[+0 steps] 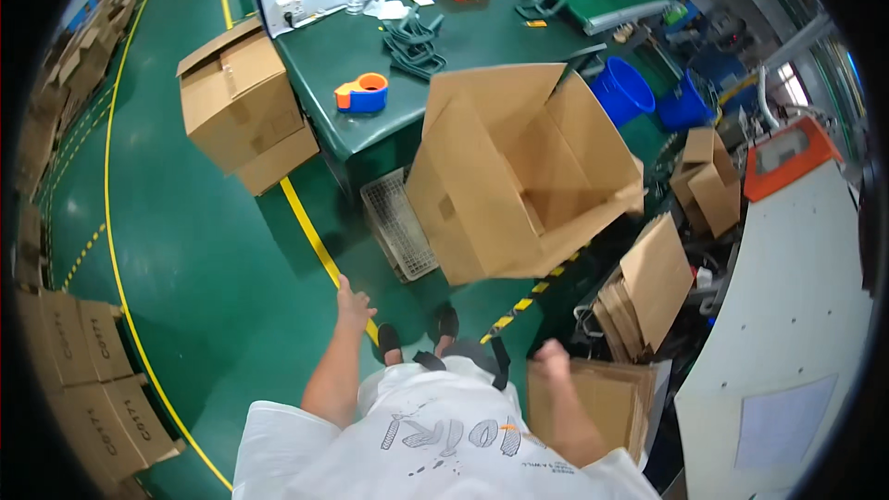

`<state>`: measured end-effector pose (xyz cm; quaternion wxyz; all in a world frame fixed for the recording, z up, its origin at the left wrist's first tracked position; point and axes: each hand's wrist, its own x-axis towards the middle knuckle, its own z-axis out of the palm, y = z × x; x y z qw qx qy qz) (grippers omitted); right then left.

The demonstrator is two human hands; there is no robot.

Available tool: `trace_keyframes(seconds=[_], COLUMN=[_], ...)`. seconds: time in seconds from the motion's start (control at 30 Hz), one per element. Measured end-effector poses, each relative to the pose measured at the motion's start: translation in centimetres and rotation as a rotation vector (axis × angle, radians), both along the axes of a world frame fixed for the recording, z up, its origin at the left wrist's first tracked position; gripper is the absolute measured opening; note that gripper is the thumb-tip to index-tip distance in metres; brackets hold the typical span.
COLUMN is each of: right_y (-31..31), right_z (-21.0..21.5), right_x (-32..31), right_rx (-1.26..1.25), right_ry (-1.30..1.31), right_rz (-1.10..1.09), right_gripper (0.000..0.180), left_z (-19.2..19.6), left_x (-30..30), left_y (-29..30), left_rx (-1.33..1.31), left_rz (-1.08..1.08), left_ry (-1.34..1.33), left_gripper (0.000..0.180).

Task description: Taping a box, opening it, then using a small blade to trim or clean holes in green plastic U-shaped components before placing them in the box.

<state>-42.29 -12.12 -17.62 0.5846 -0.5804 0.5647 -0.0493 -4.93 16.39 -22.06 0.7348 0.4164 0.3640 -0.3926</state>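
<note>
Open brown cardboard box (463,222): far, partly hiding smooth green table (319,65)
Left hand (353,304): near left, fingers parted
Right hand (553,358): apart, near stacked brown cardboard (602,403); grip indiscernible

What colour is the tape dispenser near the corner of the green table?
Orange and blue; the tape dispenser shows in the head view.

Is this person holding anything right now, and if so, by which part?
The left hand is open and holds nothing. The right hand, near the flattened cardboard, is too blurred to tell.
</note>
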Motion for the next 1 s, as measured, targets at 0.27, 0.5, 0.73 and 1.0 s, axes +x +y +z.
trace_keyframes(seconds=[0.27, 0.5, 0.73, 1.0], right_y=[-10.7, -26.8, -39.4, -51.7], right_z=[11.3, 13.6, 12.9, 6.3], right_x=[10.7, 17.6, 22.4, 24.5], right_rx=[-0.177, -1.220, -1.109, -0.418], right_ry=[-0.025, 0.262, 0.715, 0.880], right_rz=[-0.352, 0.065, 0.708, 0.970], right_gripper=[0.066, 0.058, 0.062, 0.105], left_z=[12.0, 18.6, 18.0, 12.1], left_x=[1.3, 3.8, 2.6, 5.5], left_y=[-10.4, -23.4, -25.3, -21.4], left_rx=[0.088, 0.380, 0.887, 1.903], left_rz=[-0.385, -0.520, -0.624, -1.213], left_ry=[-0.588, -1.026, -1.406, -0.586], left_gripper=[0.095, 0.087, 0.066, 0.081])
